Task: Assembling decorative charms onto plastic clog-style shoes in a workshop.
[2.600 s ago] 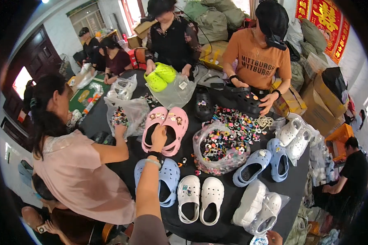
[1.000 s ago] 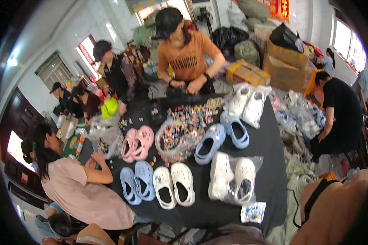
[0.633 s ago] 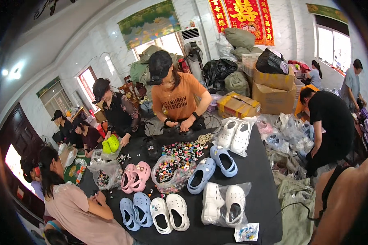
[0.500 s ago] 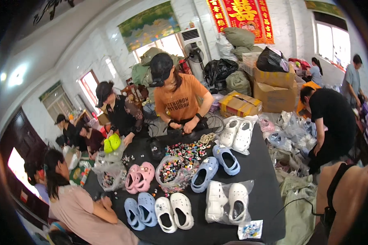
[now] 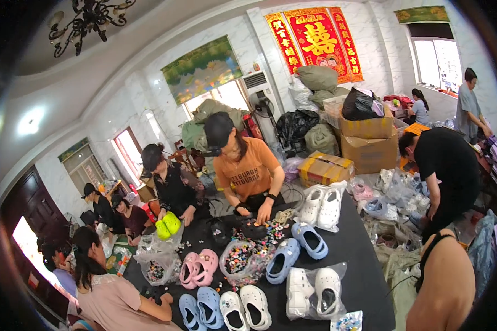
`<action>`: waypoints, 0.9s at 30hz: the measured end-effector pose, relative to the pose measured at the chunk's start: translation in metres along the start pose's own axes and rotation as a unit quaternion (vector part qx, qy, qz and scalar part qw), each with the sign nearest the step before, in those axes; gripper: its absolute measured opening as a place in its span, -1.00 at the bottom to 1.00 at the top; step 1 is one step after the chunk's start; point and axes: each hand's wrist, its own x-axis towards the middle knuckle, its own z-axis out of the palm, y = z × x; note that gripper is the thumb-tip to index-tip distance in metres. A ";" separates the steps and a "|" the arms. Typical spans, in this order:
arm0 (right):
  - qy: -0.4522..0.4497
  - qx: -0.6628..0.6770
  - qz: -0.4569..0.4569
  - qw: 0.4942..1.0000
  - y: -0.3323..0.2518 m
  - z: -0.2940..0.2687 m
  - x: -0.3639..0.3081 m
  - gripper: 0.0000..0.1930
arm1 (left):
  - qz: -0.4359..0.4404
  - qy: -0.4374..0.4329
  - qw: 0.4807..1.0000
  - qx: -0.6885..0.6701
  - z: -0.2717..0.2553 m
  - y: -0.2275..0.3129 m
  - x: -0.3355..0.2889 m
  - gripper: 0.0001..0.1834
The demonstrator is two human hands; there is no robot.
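Observation:
Neither of my hands shows. A bare arm [image 5: 444, 287] with a black strap rises very close at the lower right; no fingers are visible on it, and whose it is stays unclear. Nearest on the black table [image 5: 364, 265] are white clogs [image 5: 328, 289] in a clear bag and a small packet of colourful pieces [image 5: 348, 321]. Pink clogs [image 5: 204, 265], light blue clogs [image 5: 209, 308] and another white pair [image 5: 254, 306] stand to their left. Small shoe charms fill a clear plastic bag [image 5: 225, 267] at the middle, beside more blue clogs [image 5: 283, 260].
Across the table a person in orange [image 5: 248, 171] reaches over the charms; a person in pink [image 5: 113, 292] works at the left edge. Bright green clogs [image 5: 168, 225] lie beyond. Bagged shoes [image 5: 392, 193] cover the floor at right, near cardboard boxes [image 5: 370, 146] and a bending person in black [image 5: 453, 171].
The whole view has tilted upward, so the table sits lower. The orange-clad person's hands have come forward to the charms. The bare arm now appears further left.

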 end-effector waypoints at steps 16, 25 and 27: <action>0.215 -0.340 0.068 0.913 -0.048 -0.004 -0.034 -0.58 | -0.121 0.086 0.988 0.038 0.079 -0.067 -0.044 -0.61; 0.272 -0.526 0.025 0.805 -0.028 0.057 -0.082 -0.55 | -0.127 0.093 0.977 0.145 0.087 -0.103 -0.041 -0.59; 0.304 -0.538 0.021 0.786 -0.019 0.064 -0.086 -0.54 | -0.159 0.088 0.971 0.154 0.091 -0.101 -0.054 -0.59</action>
